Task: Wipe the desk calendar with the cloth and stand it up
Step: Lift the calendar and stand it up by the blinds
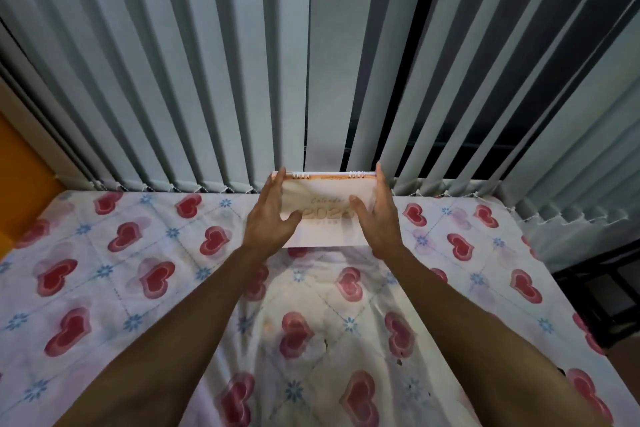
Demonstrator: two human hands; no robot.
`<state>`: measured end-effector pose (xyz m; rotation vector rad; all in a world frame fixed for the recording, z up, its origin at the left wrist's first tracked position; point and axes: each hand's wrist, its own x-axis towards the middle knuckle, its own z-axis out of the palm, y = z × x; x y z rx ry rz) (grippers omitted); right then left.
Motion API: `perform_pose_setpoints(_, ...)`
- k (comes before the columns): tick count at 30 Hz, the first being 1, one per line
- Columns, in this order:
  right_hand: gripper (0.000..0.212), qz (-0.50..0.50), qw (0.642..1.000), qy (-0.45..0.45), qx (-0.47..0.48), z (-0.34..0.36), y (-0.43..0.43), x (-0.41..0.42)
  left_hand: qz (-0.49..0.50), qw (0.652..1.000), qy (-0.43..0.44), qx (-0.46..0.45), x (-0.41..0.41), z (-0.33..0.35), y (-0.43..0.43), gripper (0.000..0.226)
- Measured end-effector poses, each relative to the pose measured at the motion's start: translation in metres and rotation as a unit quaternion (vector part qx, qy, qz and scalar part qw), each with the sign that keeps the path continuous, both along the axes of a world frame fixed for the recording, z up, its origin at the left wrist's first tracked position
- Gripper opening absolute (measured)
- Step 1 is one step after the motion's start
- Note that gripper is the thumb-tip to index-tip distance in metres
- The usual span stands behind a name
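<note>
calendar (327, 215) upright on bed (138, 253), against blinds (207, 80); left hand (268, 222) and right hand (377, 218) flank its ends, fingers spread, touching edges.

Two bare forearms in view, w/ both hands, no sleeves visible anywhere up to the bottom frame edge. Left hand (268, 218): no ring, no watch, no wristband, no glove. Right hand (375, 218): same, bare, no jewellery seen. Fingers long and slim; nails short as far as can be told, pic a bit blurred there. Forearms lean, smooth-looking, widening toward the camera due to wide-angle lens. No marks, tattoos or bandages seen on either arm. Rest of body out of frame.
</note>
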<state>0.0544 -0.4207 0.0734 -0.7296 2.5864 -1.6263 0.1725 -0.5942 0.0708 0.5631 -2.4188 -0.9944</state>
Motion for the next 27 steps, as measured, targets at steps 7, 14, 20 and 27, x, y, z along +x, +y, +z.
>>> perform_pose_setpoints(7, 0.074, -0.001, 1.0, -0.005, -0.014, -0.01, -0.038, -0.05, -0.007, 1.0, 0.006, 0.023, -0.05, -0.003, -0.033, 0.088)
perform_pose_setpoints(14, 0.075, 0.003, 1.0, -0.014, -0.016, -0.028, -0.045, -0.059, -0.014, 0.999, 0.011, 0.043, -0.06, -0.027, -0.037, 0.086)
perform_pose_setpoints(20, 0.076, -0.01, 0.999, -0.013, 0.043, -0.042, -0.036, -0.051, -0.009, 0.999, -0.03, 0.02, -0.054, -0.037, -0.032, 0.092)
perform_pose_setpoints(27, 0.075, 0.034, 0.996, -0.022, 0.074, -0.034, -0.028, -0.055, -0.016, 0.996, -0.086, -0.016, -0.055, -0.037, -0.032, 0.092)
